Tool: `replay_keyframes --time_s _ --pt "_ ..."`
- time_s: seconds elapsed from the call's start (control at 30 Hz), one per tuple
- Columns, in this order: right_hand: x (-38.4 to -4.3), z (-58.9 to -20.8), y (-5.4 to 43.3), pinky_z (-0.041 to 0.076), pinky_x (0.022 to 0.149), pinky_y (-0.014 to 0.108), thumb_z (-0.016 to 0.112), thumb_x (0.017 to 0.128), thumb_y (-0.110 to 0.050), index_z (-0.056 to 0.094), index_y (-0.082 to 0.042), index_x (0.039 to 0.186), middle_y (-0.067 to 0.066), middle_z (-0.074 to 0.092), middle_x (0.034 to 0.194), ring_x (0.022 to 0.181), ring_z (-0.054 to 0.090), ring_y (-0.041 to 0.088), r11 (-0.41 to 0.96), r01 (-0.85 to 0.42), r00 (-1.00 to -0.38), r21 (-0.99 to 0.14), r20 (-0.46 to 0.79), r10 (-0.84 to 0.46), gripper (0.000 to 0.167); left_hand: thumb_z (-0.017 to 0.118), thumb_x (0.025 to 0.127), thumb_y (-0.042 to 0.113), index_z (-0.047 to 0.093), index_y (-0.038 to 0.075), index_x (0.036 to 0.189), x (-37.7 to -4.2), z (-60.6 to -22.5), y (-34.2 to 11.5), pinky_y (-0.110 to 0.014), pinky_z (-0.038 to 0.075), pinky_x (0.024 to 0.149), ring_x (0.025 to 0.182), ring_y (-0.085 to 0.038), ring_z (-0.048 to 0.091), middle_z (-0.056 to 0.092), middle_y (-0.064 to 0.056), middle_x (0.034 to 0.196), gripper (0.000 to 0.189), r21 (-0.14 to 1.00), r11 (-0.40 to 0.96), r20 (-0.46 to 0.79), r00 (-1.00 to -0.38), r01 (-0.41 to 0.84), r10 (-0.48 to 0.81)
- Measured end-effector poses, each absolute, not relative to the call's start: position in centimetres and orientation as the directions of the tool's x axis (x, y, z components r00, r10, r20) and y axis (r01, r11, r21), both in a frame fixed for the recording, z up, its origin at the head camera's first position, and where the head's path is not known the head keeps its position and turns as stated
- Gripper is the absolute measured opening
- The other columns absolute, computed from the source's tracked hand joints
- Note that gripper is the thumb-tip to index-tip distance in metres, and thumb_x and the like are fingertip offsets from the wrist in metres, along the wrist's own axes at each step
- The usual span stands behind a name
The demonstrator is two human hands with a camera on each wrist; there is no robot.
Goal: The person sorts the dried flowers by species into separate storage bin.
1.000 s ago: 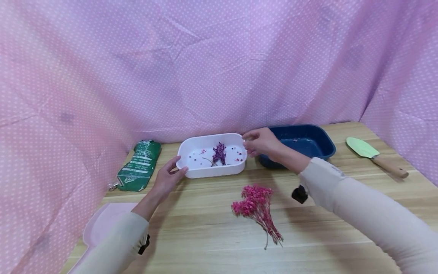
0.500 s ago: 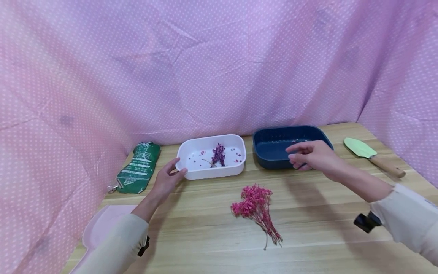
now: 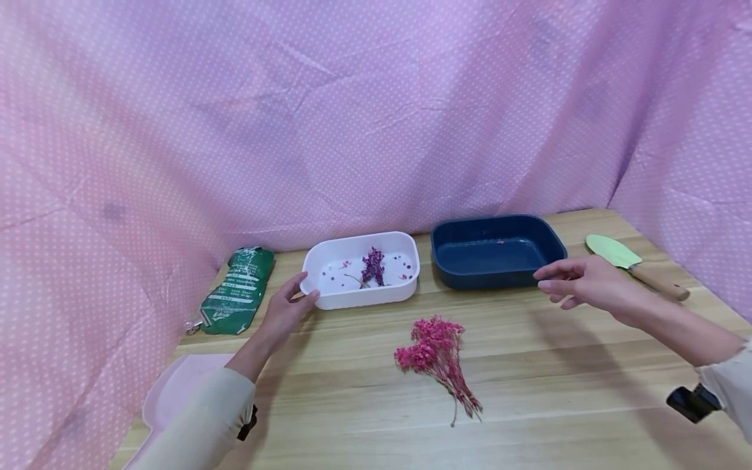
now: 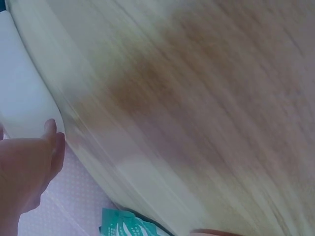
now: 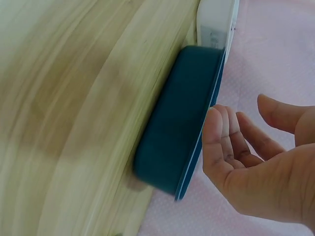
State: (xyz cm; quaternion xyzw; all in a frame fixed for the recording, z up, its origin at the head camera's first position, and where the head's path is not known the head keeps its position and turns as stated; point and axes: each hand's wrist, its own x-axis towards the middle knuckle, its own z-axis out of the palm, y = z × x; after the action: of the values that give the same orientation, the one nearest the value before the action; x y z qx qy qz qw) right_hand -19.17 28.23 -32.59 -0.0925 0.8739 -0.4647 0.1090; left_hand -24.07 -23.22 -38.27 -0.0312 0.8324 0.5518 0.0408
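My left hand (image 3: 289, 303) grips the left end of a white plastic tub (image 3: 367, 298), thumb at its front corner and fingers along the rim. Inside the tub lie a purple dried flower sprig (image 3: 373, 266) and scattered petals. In the left wrist view the thumb rests against the white wall. My right hand (image 3: 578, 287) hovers by the front right corner of a dark blue tub (image 3: 490, 279), fingers loosely bent, nothing held. The right wrist view shows its fingertips overlapping the blue rim. A bunch of pink dried flowers (image 3: 437, 359) lies on the table in front.
A green printed bag (image 3: 237, 290) lies at the left. Closer in, the left sleeve partly covers a pale pink dustpan-like piece (image 3: 182, 385). A green-bladed trowel (image 3: 613, 251) with a wooden handle lies at the right. Pink dotted cloth (image 3: 376, 117) hangs behind the wooden table (image 3: 352, 405).
My right hand has left the right end of the white tub and moved right, past the front of the blue tub. The left hand has stayed at the white tub.
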Motion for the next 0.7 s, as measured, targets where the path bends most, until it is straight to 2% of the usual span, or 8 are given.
replay_keyframes --time_s 0.17,0.4,0.57,0.7 --pt "-19.2 -33.0 29.6 0.058 0.071 0.032 0.062 0.095 -0.019 0.054 0.011 0.125 0.015 0.066 0.111 0.084 0.064 0.013 0.568 -0.054 -0.963 -0.821 -0.107 -0.247 0.043 0.058 0.097 0.027 0.022 0.011 0.153 -23.6 -37.8 -23.2 -0.039 0.044 0.102 0.128 -0.035 0.046 0.029 -0.021 0.152 0.069 0.943 0.321 -0.083 -0.996 -0.093 -0.045" --pt "-19.6 -33.5 31.8 0.058 0.07 0.032 0.061 0.096 -0.02 0.053 0.011 0.126 0.023 0.063 0.117 0.084 0.064 0.011 0.607 -0.062 -0.969 -0.792 -0.097 -0.226 0.045 0.051 0.1 0.015 0.023 0.001 0.149 -21.7 -37.2 -22.7 -0.041 0.048 0.098 0.119 -0.034 0.052 0.041 -0.024 0.138 0.058 0.976 0.147 -0.111 -0.952 -0.158 -0.285" --pt "-19.8 -34.1 33.1 0.058 0.07 0.032 0.061 0.096 -0.022 0.052 0.01 0.128 0.021 0.063 0.117 0.085 0.063 0.009 0.607 -0.045 -0.974 -0.794 -0.101 -0.204 0.047 0.049 0.101 0.017 0.025 -0.002 0.146 -19.3 -37.0 -22.0 -0.036 0.052 0.093 0.106 -0.026 0.063 0.045 -0.026 0.134 0.055 0.964 0.092 -0.216 -0.939 -0.248 -0.268" --pt "-19.9 -34.5 33.6 0.058 0.071 0.033 0.061 0.096 -0.022 0.052 0.011 0.128 0.018 0.065 0.114 0.085 0.063 0.009 0.604 -0.031 -0.977 -0.797 -0.104 -0.186 0.047 0.052 0.1 0.019 0.027 -0.003 0.144 -17.9 -36.9 -20.8 -0.034 0.054 0.089 0.105 -0.026 0.063 0.046 -0.026 0.133 0.056 0.956 0.058 -0.27 -0.941 -0.286 -0.203"
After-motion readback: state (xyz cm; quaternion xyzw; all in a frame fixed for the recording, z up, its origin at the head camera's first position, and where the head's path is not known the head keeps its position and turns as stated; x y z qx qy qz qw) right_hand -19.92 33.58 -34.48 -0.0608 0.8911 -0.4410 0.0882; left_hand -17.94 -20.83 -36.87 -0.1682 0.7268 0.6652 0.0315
